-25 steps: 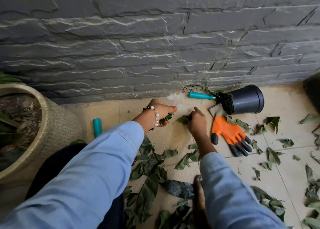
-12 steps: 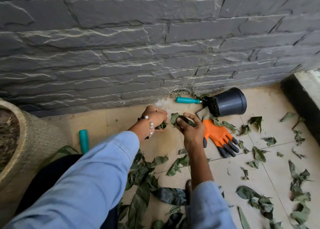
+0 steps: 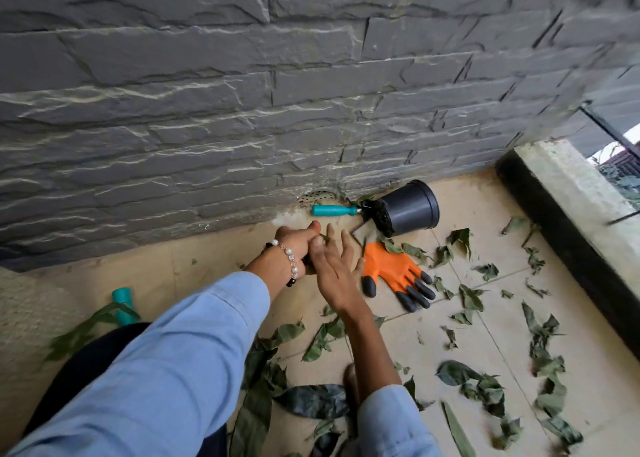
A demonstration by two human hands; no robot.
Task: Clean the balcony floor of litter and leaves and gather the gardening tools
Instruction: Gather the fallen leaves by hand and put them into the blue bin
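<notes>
My left hand, with a pearl bracelet at the wrist, is curled round a small bunch of green leaves, mostly hidden inside the fist. My right hand lies against it with fingers straight and spread. Just right of them an orange glove with black fingertips lies flat on the tiles. A teal-handled tool lies by the wall, its head inside a tipped black plastic pot. A second teal handle lies at the left. Green leaves are scattered over the beige tiled floor.
A grey stone wall runs along the back, with a round drain grate at its foot. A raised dark-edged ledge borders the floor on the right. More leaves are piled near my knees.
My right hand has let go of its leaf and opened flat against my left hand, which now holds the leaves. The view has swung right; the woven planter has left the frame.
</notes>
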